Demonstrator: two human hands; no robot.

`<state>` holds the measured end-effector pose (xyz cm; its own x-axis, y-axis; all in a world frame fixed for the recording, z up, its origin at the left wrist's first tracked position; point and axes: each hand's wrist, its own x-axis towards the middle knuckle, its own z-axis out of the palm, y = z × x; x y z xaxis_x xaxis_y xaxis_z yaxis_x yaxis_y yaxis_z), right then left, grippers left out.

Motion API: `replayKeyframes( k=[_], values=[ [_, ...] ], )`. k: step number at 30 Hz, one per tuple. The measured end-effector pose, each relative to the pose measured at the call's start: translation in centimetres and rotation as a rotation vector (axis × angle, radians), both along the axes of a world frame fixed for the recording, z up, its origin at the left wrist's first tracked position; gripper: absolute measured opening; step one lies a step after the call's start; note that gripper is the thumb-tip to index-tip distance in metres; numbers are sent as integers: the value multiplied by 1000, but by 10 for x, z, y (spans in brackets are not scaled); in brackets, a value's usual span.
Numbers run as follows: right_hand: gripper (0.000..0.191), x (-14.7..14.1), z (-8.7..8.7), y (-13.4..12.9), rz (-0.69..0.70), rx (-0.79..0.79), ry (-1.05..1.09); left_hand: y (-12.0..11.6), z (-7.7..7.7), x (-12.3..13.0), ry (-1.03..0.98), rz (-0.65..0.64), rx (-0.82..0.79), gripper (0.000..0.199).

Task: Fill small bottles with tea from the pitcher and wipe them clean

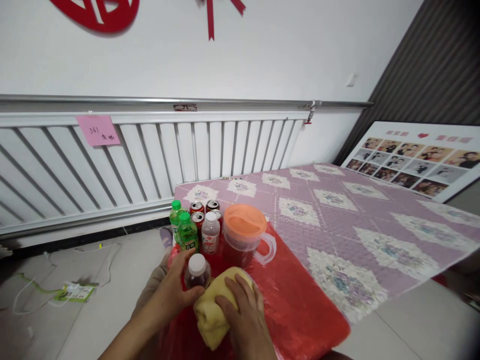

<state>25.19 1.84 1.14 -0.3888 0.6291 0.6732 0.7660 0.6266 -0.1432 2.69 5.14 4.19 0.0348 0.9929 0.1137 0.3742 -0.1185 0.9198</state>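
White wall (262, 65) and a radiator (210, 150) closed off the back of the head view, and a quilted bed (333, 227) reached right up to the red-covered surface (300, 315). Two green-capped bottles (188, 234), four cans (198, 218), a labelled bottle (210, 236) with a white cap and an orange-lidded pitcher (243, 237) crowded its far side, blocking the way forward. Nearer, the left hand (176, 282) curved round a clear bottle (198, 272) with a white cap; how firmly it gripped, I could not tell. Just beside it, the right hand (247, 315) held a folded yellow towel (212, 307), fingers bent over the top. Bare red covering ran from the towel to the surface's right edge. Past its left edge lay the floor (116, 292), with a power strip (75, 293) well apart from the hands.
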Motion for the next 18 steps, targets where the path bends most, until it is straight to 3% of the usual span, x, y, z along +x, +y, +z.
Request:
replayKeyframes(
  k=[5, 13, 18],
  values=[
    [33, 8, 9, 8, 33, 3, 113, 5, -6, 6, -1, 57, -22, 65],
    [32, -6, 13, 19, 57, -37, 144, 6, 6, 9, -84, -55, -79, 64],
    [39, 22, 13, 16, -33, -29, 60, 5, 1, 7, -68, -45, -57, 63]
  ],
)
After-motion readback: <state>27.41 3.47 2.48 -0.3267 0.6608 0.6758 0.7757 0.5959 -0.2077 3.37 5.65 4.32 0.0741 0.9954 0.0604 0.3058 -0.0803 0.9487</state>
